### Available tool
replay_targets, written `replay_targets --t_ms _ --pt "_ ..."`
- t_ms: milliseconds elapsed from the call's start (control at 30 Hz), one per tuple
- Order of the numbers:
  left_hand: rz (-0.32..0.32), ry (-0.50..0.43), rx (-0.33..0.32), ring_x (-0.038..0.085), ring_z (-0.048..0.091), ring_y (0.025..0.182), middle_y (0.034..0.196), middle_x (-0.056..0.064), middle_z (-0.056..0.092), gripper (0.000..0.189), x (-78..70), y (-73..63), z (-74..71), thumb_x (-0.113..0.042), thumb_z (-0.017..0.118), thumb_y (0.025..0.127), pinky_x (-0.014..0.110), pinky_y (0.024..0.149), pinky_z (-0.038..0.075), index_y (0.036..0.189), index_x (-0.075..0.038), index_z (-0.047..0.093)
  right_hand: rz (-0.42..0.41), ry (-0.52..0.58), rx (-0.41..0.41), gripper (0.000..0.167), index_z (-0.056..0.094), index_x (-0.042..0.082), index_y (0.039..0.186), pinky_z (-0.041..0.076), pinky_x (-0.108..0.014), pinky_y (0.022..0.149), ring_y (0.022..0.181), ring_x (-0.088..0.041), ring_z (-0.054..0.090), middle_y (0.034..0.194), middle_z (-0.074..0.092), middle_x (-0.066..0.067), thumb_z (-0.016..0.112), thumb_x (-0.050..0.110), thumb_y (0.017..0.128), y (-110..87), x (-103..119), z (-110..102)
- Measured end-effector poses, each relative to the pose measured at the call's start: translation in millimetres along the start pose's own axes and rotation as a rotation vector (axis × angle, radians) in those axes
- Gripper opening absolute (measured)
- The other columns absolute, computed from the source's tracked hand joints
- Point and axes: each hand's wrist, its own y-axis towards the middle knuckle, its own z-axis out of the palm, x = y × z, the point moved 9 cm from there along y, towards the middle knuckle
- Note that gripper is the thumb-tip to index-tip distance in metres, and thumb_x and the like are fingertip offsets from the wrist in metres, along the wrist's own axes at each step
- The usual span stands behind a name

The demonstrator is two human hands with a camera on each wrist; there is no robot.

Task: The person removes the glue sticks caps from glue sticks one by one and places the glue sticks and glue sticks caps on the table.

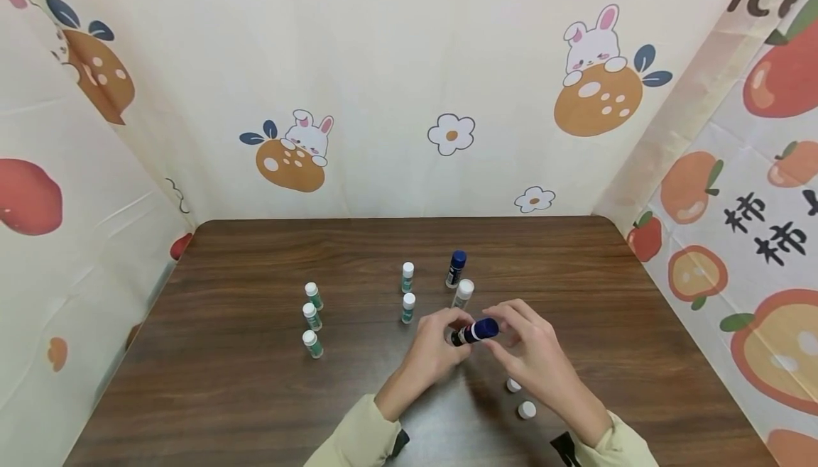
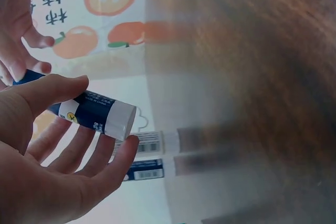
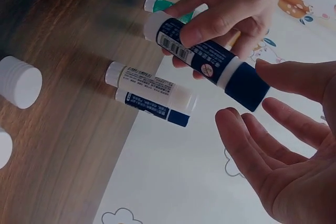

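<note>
Glue stick (image 1: 471, 332) in a two-handed hold above the desk (image 1: 211, 353): a person's left hand (image 1: 429, 350) is clamped on the barrel, while the right hand (image 1: 537, 350) meets the navy cap (image 1: 488, 328) at the stick's right end. Whether the right thumb and fingertips pinch the cap or merely touch it cannot be told. The left hold appears meant to steady the barrel, its slant turning the cap toward the other hand.

Navy dresses both barrel and cap, with a white band where they meet and a white base at the opposite end; a barcode and a round mark show among print too fine to read.

Just beyond the hands, a white stick (image 1: 462, 297) and another navy stick (image 1: 455, 272) stand upright, side by side. Two green tubes (image 1: 407, 311) stand to their left, three more farther left, probably grouped by kind. Two short white cylinders (image 1: 527, 410), seemingly kept apart, sit near the right forearm.
</note>
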Motion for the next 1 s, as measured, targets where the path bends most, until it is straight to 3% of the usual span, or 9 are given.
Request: replay_targets --t_ms 167,533,800,1000 --pt "0.020 0.027 -0.015 0.009 0.060 0.082 0.087 -0.008 0.066 0.030 -10.0 -1.2 -5.6 -0.004 0.079 0.069 0.035 0.078 0.050 0.094 -0.016 0.067 -0.001 0.011 0.004 0.042 0.065 0.010 0.102 0.051 -0.021 0.056 0.078 -0.008 0.058 0.097 0.059 0.002 0.079 -0.006 0.066 2.5 2.8 1.6" --pt "0.050 0.092 -0.041 0.011 0.058 0.084 0.087 -0.010 0.066 0.027 -23.8 -6.9 -16.2 -0.005 0.077 0.072 0.027 0.076 0.046 0.093 -0.017 0.066 0.015 0.063 0.026 0.030 0.066 0.011 0.090 0.052 -0.021 0.054 0.071 -0.006 0.058 0.090 0.059 0.006 0.080 -0.005 0.068 4.3 5.6 4.5" --pt "0.030 0.087 -0.008 0.008 0.059 0.088 0.094 -0.007 0.066 0.029 -20.5 -10.9 -16.7 -0.002 0.076 0.073 0.028 0.080 0.048 0.096 -0.017 0.067 0.033 0.101 0.052 0.028 0.067 0.009 0.090 0.052 -0.020 0.055 0.071 -0.005 0.058 0.091 0.060 0.006 0.079 -0.004 0.070 1.7 4.2 7.8" --pt "0.019 0.070 0.026 0.006 0.058 0.091 0.098 -0.008 0.066 0.030 -16.0 -13.9 -15.4 -0.004 0.076 0.076 0.028 0.082 0.048 0.100 -0.018 0.067 -0.018 0.115 0.037 0.027 0.067 0.008 0.090 0.051 -0.016 0.056 0.071 -0.006 0.059 0.091 0.060 0.004 0.079 -0.005 0.070 -0.9 6.2 7.8"
